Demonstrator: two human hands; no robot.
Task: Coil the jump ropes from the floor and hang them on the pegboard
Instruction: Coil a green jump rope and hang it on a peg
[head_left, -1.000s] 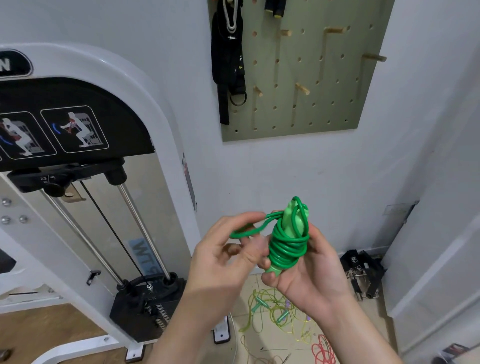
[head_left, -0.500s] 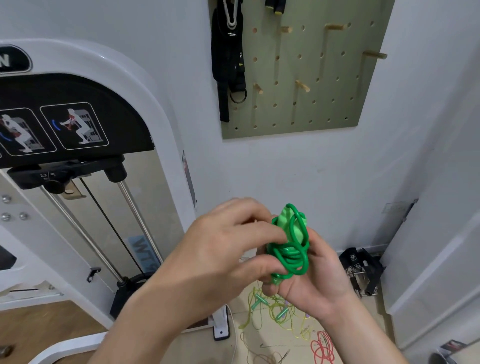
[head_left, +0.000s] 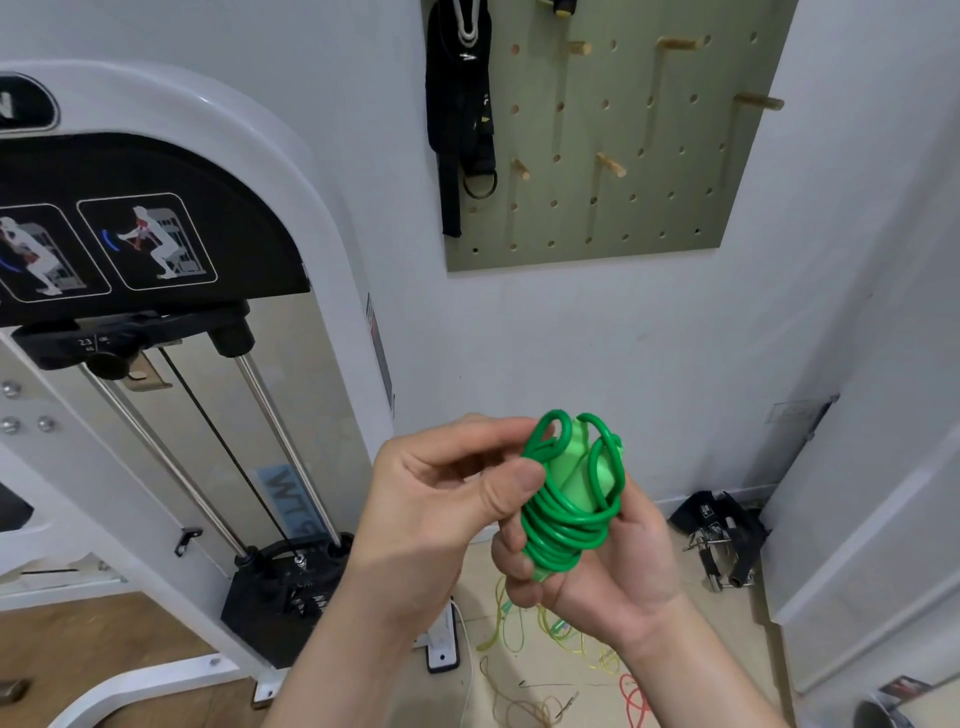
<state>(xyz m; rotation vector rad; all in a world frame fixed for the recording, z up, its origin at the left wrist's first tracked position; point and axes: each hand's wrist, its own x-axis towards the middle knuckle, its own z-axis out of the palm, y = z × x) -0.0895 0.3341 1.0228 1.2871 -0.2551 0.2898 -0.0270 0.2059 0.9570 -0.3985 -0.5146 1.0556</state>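
A green jump rope (head_left: 569, 512) is wound tightly round its light-green handles at chest height. My right hand (head_left: 597, 566) grips the bundle from below and behind. My left hand (head_left: 447, 499) pinches a loop of the cord at the bundle's upper left, thumb against fingers. The olive pegboard (head_left: 613, 218) with wooden pegs hangs on the wall above. On the floor below lie a yellow-green rope (head_left: 550, 629), a red rope (head_left: 636, 699) and a thin brown one (head_left: 519, 701).
Black straps (head_left: 460, 104) with a metal ring hang at the pegboard's left. A white cable machine (head_left: 171, 312) with a weight stack fills the left. Black gear (head_left: 719, 535) lies at the wall's foot; a white panel stands on the right.
My left hand swung across the front of the bundle, then drew back to its left side. The free loop that stuck out to the left is now drawn in against the coil.
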